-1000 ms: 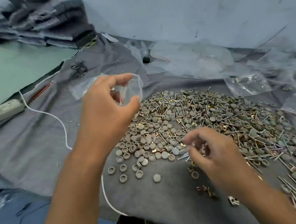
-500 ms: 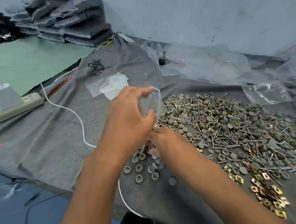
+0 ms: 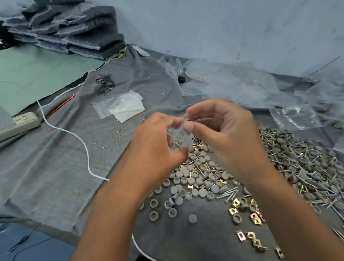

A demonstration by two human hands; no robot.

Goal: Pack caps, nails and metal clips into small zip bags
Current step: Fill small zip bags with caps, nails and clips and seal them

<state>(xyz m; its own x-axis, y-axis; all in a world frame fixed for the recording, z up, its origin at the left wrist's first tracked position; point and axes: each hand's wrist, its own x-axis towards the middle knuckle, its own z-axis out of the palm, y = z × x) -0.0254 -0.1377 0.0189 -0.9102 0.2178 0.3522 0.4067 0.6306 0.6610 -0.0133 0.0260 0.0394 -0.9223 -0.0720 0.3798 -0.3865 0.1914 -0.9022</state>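
Note:
A small clear zip bag point(image 3: 180, 137) hangs between both hands above the pile. My left hand point(image 3: 156, 147) grips it from the left with curled fingers. My right hand point(image 3: 221, 131) pinches its top edge between thumb and forefinger. What lies inside the bag is blurred. Below, grey round caps point(image 3: 197, 181) lie mixed with silver nails point(image 3: 228, 194) on grey cloth. Gold square metal clips point(image 3: 250, 236) lie scattered at the lower right. The big heap of caps and nails point(image 3: 300, 159) runs off to the right.
Spare empty zip bags point(image 3: 120, 107) lie flat at the centre left. Larger clear plastic bags point(image 3: 230, 85) cover the back of the cloth. A white cord point(image 3: 76, 139) and power strip point(image 3: 13, 126) sit to the left. Stacked grey felt pieces point(image 3: 68, 34) stand at the back left.
My right hand has risen from the caps to the bag's top edge. My left hand has held the bag throughout. The camera has shifted left, so more of the cloth shows.

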